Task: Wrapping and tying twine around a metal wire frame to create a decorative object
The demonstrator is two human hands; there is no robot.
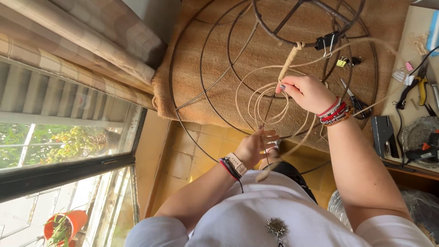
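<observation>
Right hand is closed around the pale cord, fingers pinched where the cord winds onto a spoke of the wire frame; that spoke is already wrapped in cord from the hand up to the inner ring. Left hand sits lower, nearer the body, with fingers partly curled and fingertips pinching a strand of the same cord, which runs on past the wrist toward the white shirt. Between the two hands the cord hangs in several loose loops across the frame, and one long strand arcs away to the right over the brown mat on which the frame rests. A black binder clip grips the inner ring just above the wrapped spoke, and smaller clips lie near it on the mat. Scissors lie beside the right wrist. Further right, a surface carries pliers, a black stapler and a glue gun. Beaded bracelets circle both wrists
</observation>
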